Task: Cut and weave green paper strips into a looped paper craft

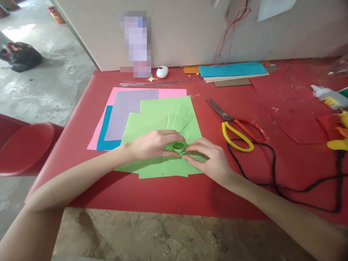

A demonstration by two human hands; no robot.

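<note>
A rolled coil of green paper strip (178,146) sits on a stack of light green paper sheets (152,119) on the red table (174,192). My left hand (152,144) curls round the coil from the left, fingers closed on it. My right hand (209,157) pinches the coil's loose end from the right. Several cut green strips (179,119) lie fanned out just behind the coil.
Pink, lilac and blue sheets (119,112) lie under the green ones. Scissors (236,128) with yellow and orange handles lie to the right, a black cable (274,177) beyond them. A glue bottle (327,96), a paper stack (232,70), thin wires (152,83) and a red stool (24,148) are around.
</note>
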